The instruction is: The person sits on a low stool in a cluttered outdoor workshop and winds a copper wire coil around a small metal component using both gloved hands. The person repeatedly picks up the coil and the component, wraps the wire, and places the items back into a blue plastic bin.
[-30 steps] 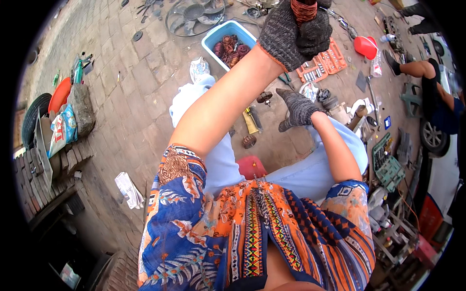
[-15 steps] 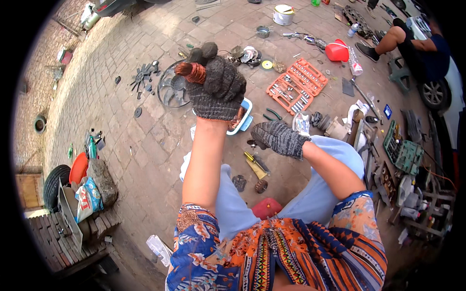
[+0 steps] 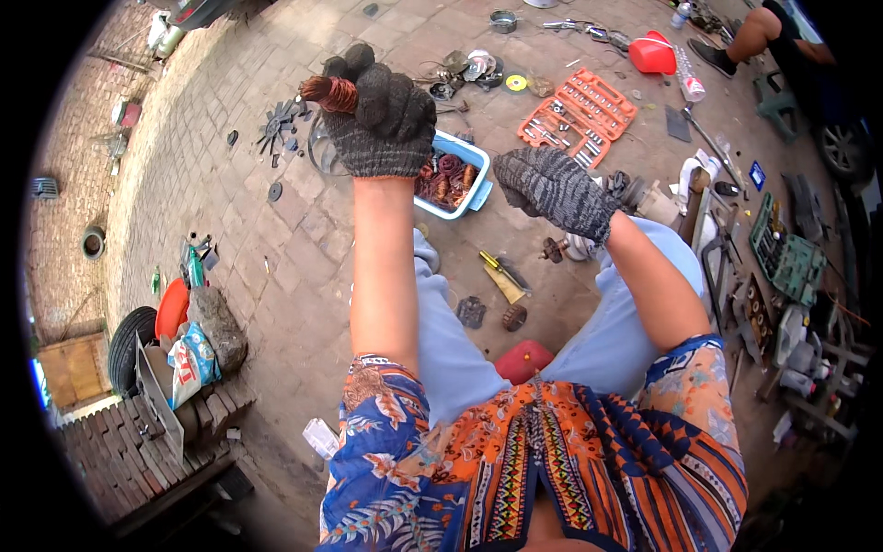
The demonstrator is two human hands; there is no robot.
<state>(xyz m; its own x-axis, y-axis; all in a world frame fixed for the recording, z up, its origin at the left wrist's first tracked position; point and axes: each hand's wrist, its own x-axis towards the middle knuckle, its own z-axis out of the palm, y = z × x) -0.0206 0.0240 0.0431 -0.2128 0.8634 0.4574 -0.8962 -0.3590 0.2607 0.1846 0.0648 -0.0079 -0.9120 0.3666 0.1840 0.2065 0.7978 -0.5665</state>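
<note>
My left hand, in a dark knitted glove, is raised at the upper left with its fingers wrapped round a bundle of copper wire. Just behind that wrist stands a light blue tub full of reddish copper coils. My right hand, gloved in grey, is to the right of the tub; its fingers curl together, and anything inside them is hidden. Below it is a small dark motor part with a shaft. A yellow-handled screwdriver and two dark ridged motor cores lie between my legs.
An orange socket-set case lies unfolded ahead on the right, with a red bucket beyond. Metal parts and a green tool case crowd the right side. A person's leg is at upper right. A tyre stands left.
My left hand has shifted left and up in the view with the copper wire still in it. My right hand has risen beside the tub. The view has tilted, and more of the tub shows.
</note>
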